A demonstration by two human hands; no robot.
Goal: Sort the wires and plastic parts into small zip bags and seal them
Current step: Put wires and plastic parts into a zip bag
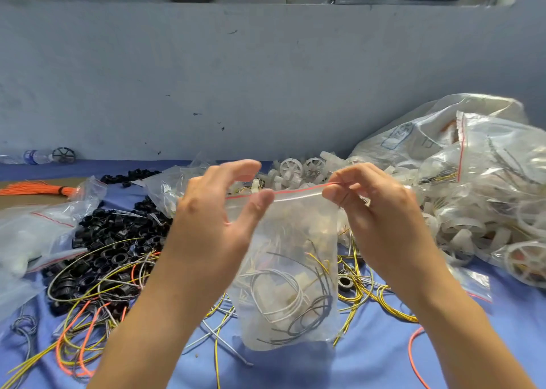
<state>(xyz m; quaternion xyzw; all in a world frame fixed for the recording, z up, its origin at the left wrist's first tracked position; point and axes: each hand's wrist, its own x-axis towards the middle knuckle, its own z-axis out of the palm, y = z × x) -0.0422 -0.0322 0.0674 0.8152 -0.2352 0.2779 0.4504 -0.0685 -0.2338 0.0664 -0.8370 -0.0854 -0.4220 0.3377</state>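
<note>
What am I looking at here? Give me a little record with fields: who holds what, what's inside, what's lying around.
Held: zip bag, upright over the blue cloth
Contents: coiled wires and pale plastic parts
Right hand: pinches the bag's top corner
Left hand: thumb on the zip strip, fingers spread above it
Left of the bag: black rings, loose wires
Right of it: big bags of white parts

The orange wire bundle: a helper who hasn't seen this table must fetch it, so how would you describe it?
Take the blue-covered table and go to its far left edge, behind the heap of black plastic rings. There lies a bundle of straight orange wires, cinched by a black tie; the other orange wires lie loose and curled.
</note>
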